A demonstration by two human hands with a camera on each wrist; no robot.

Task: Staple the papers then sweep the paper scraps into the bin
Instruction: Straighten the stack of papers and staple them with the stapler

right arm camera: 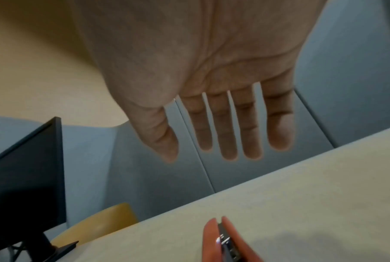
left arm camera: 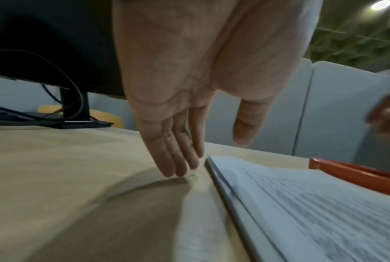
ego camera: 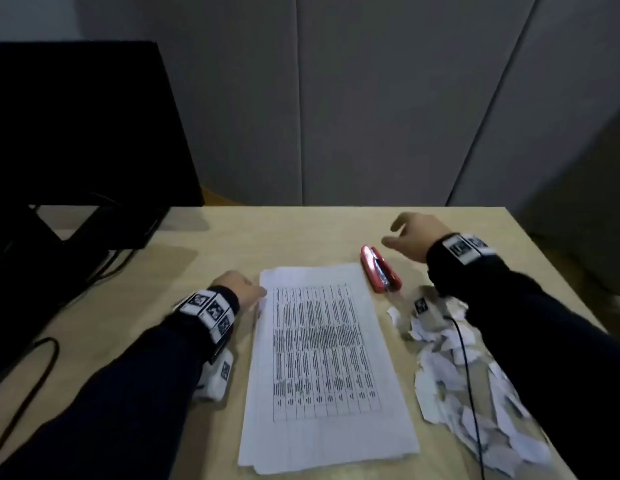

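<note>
A stack of printed papers [ego camera: 325,362] lies lengthwise in the middle of the desk [ego camera: 284,233]; its edge shows in the left wrist view [left arm camera: 301,203]. A red stapler [ego camera: 380,269] lies on its side just beyond the stack's far right corner, also seen low in the right wrist view [right arm camera: 225,242]. My left hand [ego camera: 244,287] is open, fingertips [left arm camera: 173,170] touching the desk beside the stack's far left corner. My right hand [ego camera: 410,237] hovers open above the desk, just right of the stapler, fingers [right arm camera: 227,133] straight and holding nothing. White paper scraps [ego camera: 457,368] are heaped right of the stack.
A black monitor [ego camera: 76,126] on its stand fills the far left, with cables [ego camera: 34,368] trailing over the desk's left side. A thin black cable [ego camera: 469,375] crosses the scraps. Grey partition panels [ego camera: 388,98] stand behind the desk. A yellow chair back [right arm camera: 95,225] shows beyond the desk edge.
</note>
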